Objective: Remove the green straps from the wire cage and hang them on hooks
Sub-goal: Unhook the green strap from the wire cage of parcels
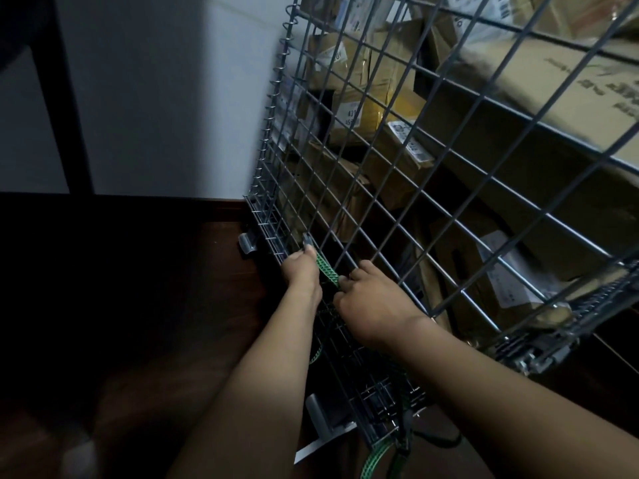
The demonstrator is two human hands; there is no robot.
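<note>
A view from the head looks down at two bare forearms reaching to the bottom front edge of a wire cage (446,216), which stands on a dark wooden floor (138,305) beside a white wall (155,98).

A short stretch of green strap (326,269), woven with a dark pattern, runs diagonally between the two hands, against the lower wires of the cage. The left hand (301,267) is at the strap's upper end. Its fingers are curled tight, and the fingertips pinch the strap just below a small grey metal hook (307,240) that sits on the mesh. The right hand (370,299) is just beside it, lower and to the right. It is closed in a fist around the strap's lower end, with the knuckles against the wire. The back of the hand faces the camera, so the fingertips themselves are hidden.

A second green strap (371,461) hangs at the cage's near bottom corner, well apart from both hands.

Behind the mesh, the cage is packed with cardboard boxes (518,81), several bearing white labels. A grey metal foot (247,243) shows under the cage's far corner. A dark furniture frame (65,115) stands at the left against the wall.
</note>
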